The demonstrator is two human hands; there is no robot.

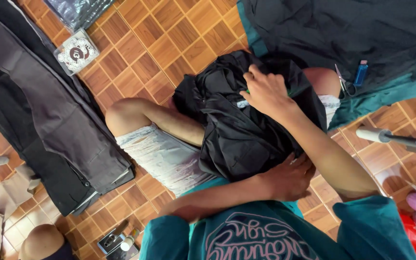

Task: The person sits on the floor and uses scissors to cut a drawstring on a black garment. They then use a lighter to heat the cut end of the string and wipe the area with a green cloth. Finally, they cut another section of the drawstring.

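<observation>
Person seated on wood-tile floor, black garment bunched on lap over pale ripped shorts. Right hand on top of garment — fingers curled, pinching fabric near small white label. Left hand under garment's near edge, fingers bent against cloth; whether gripping, cannot tell. Stack of folded grey and black trousers lies well apart. Scissors and blue lighter rest side by side on dark cloth spread just beyond knee.

teal tee w/ pink script print, short sleeves, pale ripped denim shorts, bare forearms
</observation>
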